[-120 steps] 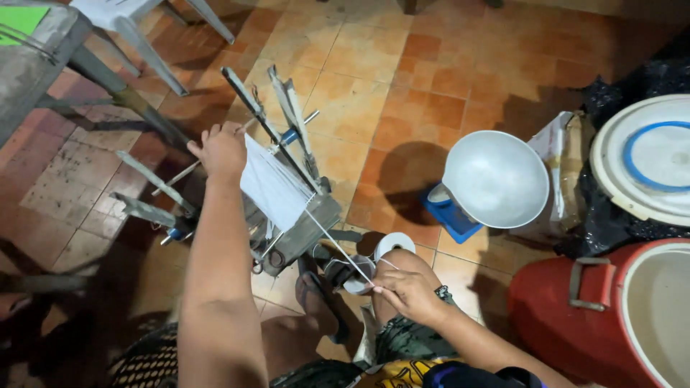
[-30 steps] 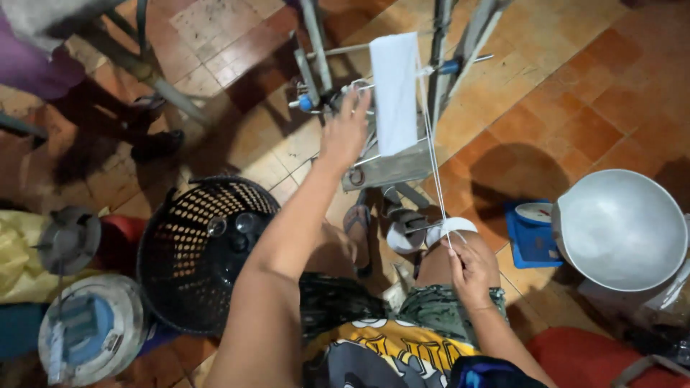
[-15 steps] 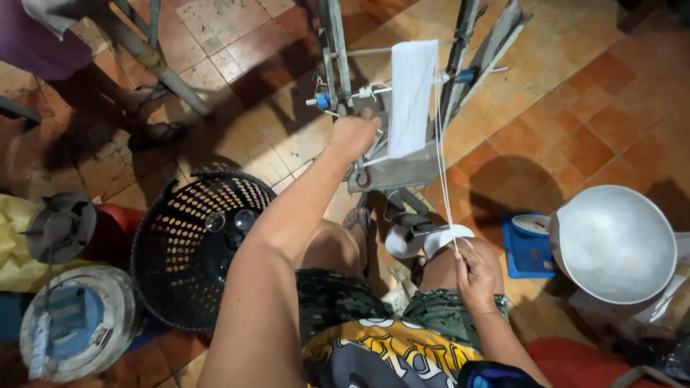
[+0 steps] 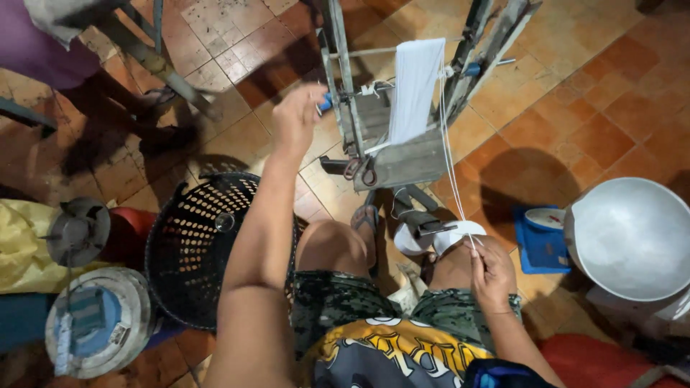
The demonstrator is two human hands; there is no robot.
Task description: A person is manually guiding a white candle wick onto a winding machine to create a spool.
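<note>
- Since half a second ago, left hand shifted from the middle of the winding frame out to its left edge, now up at the blue-tipped rod end.
- Left grip loosely curled, fingertips touching the rod end; cannot tell whether truly clenched on it.
- Right hand resting on the right knee, grip pinched on the white thread.
- Thread taut, long axis running from the pinch steeply up and slightly left to the frame's right side.
- White wound skein stretched flat across the frame, long axis near vertical, leaning a little to the right at the top.
- Frame standing on the orange tiled floor beyond the knees, uprights pointing away from the person.
- White spools on the floor just ahead of the right knee.
- Black perforated basket left of the left knee; blue scale with metal bowl to the right.
</note>
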